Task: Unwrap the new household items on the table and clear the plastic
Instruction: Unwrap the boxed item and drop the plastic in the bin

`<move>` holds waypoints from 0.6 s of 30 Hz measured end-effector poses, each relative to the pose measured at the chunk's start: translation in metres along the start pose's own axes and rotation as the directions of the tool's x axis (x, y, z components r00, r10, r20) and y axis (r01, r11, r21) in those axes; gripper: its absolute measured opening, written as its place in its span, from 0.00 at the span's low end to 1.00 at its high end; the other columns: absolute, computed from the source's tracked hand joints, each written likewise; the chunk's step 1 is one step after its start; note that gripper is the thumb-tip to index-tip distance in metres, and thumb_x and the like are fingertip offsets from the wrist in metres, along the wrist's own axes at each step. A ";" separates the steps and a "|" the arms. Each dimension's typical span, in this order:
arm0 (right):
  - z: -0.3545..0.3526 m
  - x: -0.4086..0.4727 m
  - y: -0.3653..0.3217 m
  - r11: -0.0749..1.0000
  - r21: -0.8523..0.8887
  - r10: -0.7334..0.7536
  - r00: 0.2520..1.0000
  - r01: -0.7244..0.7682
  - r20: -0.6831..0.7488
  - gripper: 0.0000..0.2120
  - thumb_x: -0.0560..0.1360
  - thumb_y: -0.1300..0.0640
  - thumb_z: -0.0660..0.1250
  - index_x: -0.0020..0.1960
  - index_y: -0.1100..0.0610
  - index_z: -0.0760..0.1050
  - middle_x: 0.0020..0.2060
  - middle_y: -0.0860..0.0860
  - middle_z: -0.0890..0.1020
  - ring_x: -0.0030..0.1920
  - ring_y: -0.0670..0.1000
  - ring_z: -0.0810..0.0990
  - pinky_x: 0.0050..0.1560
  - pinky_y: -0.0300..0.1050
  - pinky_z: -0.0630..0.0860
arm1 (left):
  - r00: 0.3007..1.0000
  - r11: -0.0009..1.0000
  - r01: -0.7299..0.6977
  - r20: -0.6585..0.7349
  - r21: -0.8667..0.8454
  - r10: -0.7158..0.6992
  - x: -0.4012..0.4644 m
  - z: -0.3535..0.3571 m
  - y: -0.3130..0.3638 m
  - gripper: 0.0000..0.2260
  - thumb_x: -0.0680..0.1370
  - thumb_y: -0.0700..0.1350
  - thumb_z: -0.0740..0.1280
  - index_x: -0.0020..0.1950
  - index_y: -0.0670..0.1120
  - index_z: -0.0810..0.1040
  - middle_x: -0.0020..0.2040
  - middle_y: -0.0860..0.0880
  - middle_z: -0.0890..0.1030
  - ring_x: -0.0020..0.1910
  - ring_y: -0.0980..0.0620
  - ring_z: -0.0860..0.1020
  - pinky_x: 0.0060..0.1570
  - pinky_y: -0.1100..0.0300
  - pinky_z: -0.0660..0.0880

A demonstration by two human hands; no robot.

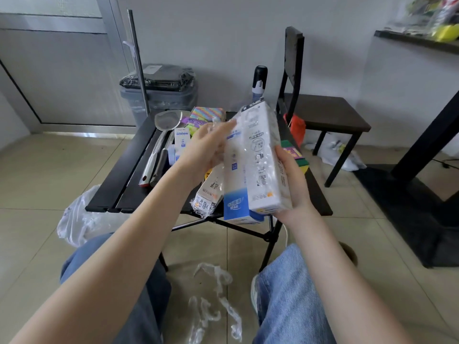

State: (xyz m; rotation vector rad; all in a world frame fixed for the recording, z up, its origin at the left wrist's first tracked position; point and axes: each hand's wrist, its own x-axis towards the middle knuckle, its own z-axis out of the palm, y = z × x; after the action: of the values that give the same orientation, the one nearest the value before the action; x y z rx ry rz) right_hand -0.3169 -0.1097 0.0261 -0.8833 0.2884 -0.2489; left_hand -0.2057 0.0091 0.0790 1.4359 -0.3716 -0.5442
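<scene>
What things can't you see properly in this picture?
Head view:
- Shelf clutter, top right: blurred and cut off by the edge.
- Box print: too small and blurred under shiny plastic wrap.
- Left hand fingertips: veiled by the wrap.
- Bin contents: hidden by its black liner.
</scene>
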 end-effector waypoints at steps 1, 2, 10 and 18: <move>0.010 -0.002 -0.005 0.997 -0.047 0.066 0.996 -0.064 0.053 0.20 0.74 0.43 0.65 0.59 0.54 0.80 0.52 0.53 0.84 0.54 0.54 0.82 0.62 0.51 0.74 | 0.994 0.993 -0.073 -0.072 0.093 0.080 -0.001 0.001 -0.003 0.07 0.79 0.46 0.65 0.44 0.46 0.71 0.32 0.51 0.71 0.24 0.59 0.69 0.24 0.68 0.67; 0.008 0.000 -0.005 0.992 -0.090 0.085 0.996 -0.083 0.017 0.17 0.77 0.44 0.62 0.55 0.52 0.83 0.52 0.53 0.84 0.52 0.53 0.83 0.61 0.51 0.75 | 0.978 0.984 -0.123 -0.153 0.128 0.142 -0.001 -0.001 -0.006 0.05 0.78 0.44 0.66 0.45 0.45 0.72 0.34 0.51 0.74 0.23 0.61 0.71 0.23 0.69 0.67; 0.019 0.002 -0.015 0.783 -0.617 -0.087 0.996 0.078 0.015 0.27 0.67 0.46 0.75 0.62 0.51 0.71 0.48 0.46 0.84 0.47 0.46 0.84 0.45 0.44 0.80 | 0.813 0.823 -0.353 -0.290 0.445 0.505 -0.006 0.003 -0.012 0.10 0.81 0.48 0.61 0.39 0.50 0.71 0.32 0.50 0.73 0.30 0.56 0.68 0.33 0.58 0.65; 0.027 -0.006 -0.016 0.764 -0.619 -0.213 0.977 0.184 0.028 0.23 0.67 0.62 0.77 0.57 0.53 0.72 0.46 0.47 0.85 0.44 0.45 0.85 0.39 0.39 0.80 | 0.724 0.678 -0.193 -0.363 0.710 0.586 0.009 -0.016 0.006 0.11 0.81 0.49 0.61 0.40 0.47 0.74 0.32 0.53 0.72 0.34 0.51 0.68 0.35 0.58 0.60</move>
State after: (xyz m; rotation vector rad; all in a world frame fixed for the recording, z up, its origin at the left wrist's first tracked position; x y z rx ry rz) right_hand -0.3146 -0.0983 0.0558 -1.5751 0.3228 -0.3821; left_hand -0.1888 0.0180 0.0821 2.0041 -0.3949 0.4657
